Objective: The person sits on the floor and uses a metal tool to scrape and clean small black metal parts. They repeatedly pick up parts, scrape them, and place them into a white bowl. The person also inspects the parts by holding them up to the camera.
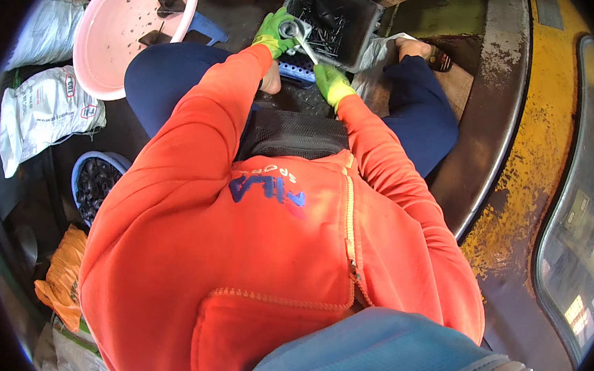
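Task object: one ring-ended metal tool (306,47), which I see in front of the near left corner of the one dark bin (368,25); its height relative to the rim I cannot tell. Long axis oblique: ring end points far left, shank runs down toward near right, across the line of the bin's near edge. One pale metal part (306,30) shows beside the ring; whether the two are joined I cannot tell.

Hands: two, both in green gloves. Left hand (274,32) — fingers curled around the ring end and the metal part. Right hand (333,85) — fingers closed on the near end of the shank, covering it from my view.

Inside the bin: many slim dark bolts (327,40), too jumbled for me to count. Under the near edge, one blue perforated piece (296,71), partly hidden by the hands.

Around: two knees flank the work, left knee (172,73) and right knee (422,118). Beyond the left knee, one pink basin (110,50) with two dark pieces (154,37) near its right edge. Left side: one blue pail (117,159) of black parts, one orange bag (65,270), three whitish sacks (51,116). One rusted yellow panel (518,191) bounds the right side.
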`<state>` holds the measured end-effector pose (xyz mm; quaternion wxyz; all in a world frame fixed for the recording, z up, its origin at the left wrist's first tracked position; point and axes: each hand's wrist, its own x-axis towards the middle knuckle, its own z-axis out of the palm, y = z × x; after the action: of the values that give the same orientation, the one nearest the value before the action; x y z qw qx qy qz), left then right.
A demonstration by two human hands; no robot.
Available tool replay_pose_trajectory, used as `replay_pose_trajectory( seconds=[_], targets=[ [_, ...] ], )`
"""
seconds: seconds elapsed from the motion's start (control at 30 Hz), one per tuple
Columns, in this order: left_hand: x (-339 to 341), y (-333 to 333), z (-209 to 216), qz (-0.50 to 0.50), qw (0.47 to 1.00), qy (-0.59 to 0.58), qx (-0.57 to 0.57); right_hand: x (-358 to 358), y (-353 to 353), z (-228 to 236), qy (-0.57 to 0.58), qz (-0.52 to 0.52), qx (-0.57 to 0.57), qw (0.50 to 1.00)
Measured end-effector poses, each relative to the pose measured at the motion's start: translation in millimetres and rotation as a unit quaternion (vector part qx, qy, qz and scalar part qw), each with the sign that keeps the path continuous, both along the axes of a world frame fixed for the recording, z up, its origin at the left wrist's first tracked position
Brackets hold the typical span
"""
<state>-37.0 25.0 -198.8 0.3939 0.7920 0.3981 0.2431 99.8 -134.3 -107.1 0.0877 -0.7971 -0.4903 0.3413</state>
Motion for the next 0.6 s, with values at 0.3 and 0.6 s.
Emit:
replay_pose_trajectory(
  seconds=[0.3, 0.6],
  targets=[
    [-0.6, -3.4, 8.0, -0.002, 0.999, 0.012, -0.035, 5.3, -7.4, -7.4, 0.029, 0.019, 0.085, 0.996],
    [0.4, 0.7, -4.5, -0.052, 0.998, 0.003, 0.018, 5.2, -10.4, -31.7, 0.088, -0.012, 0.167, 0.982]
  ],
)
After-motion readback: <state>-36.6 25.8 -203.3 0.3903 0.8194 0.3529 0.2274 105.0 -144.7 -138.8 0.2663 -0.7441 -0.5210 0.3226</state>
